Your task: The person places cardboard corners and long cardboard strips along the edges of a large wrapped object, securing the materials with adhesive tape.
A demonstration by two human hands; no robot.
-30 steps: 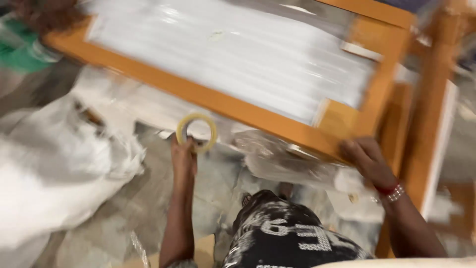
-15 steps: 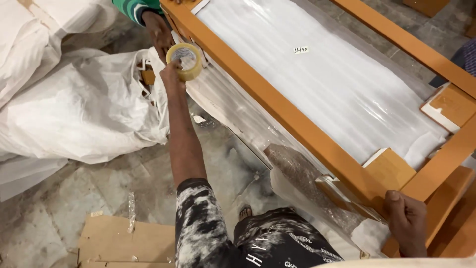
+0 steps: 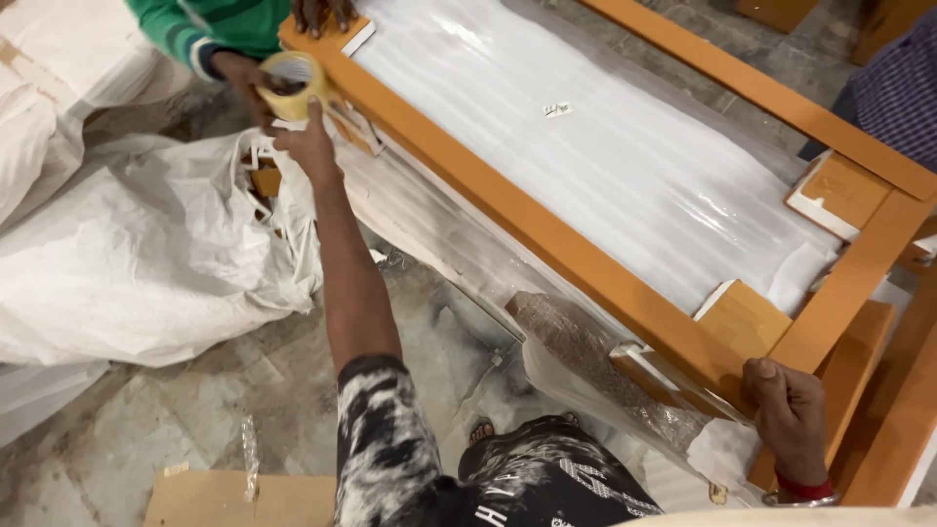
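My left hand [image 3: 310,146] reaches far out to the frame's left corner, its fingers on a yellowish tape roll [image 3: 289,82]. Another person's hand [image 3: 232,76], in a green sleeve, grips the same roll from the far side. Their other hand [image 3: 322,12] rests on the corner of the orange wooden frame [image 3: 547,234]. The frame encloses a long panel wrapped in clear plastic [image 3: 625,166]. My right hand [image 3: 791,410], with a red band at the wrist, clasps the near right corner of the frame over loose plastic wrap.
Big white sacks [image 3: 146,254] lie on the stone floor at left. A flat cardboard piece [image 3: 244,498] lies near my feet. Someone in checked cloth [image 3: 898,88] stands at top right. More orange wooden parts [image 3: 878,410] stand at the right edge.
My left hand carried the tape roll out along the frame to its far left corner, where the green-sleeved person's hand now holds it too. My right hand stays on the frame.
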